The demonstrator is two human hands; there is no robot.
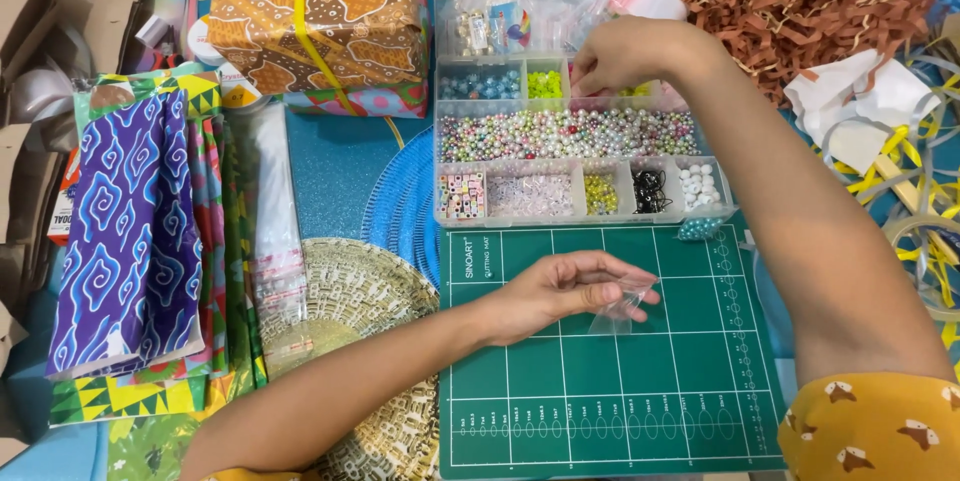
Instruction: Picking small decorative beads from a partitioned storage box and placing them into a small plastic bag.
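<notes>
Green cutting mat [600, 411] covered the blue bench [335, 176] nearest the camera; clear compartmented bead box [580, 136] sat beyond it. Left hand [565, 291] pinched a small clear plastic bag [625, 306] over the mat. Right hand [625, 51], fingers bunched, reached into the box's far compartments.

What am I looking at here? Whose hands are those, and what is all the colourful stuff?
The camera sits on a person's head and looks down, so you see that person's own two hands. The left hand holds a small clear plastic bag above a green cutting mat. The right hand reaches into a clear bead box with many compartments full of coloured beads. Beside them lie a wrapped gift with a yellow ribbon, patterned paper bags and brown shredded paper.
</notes>
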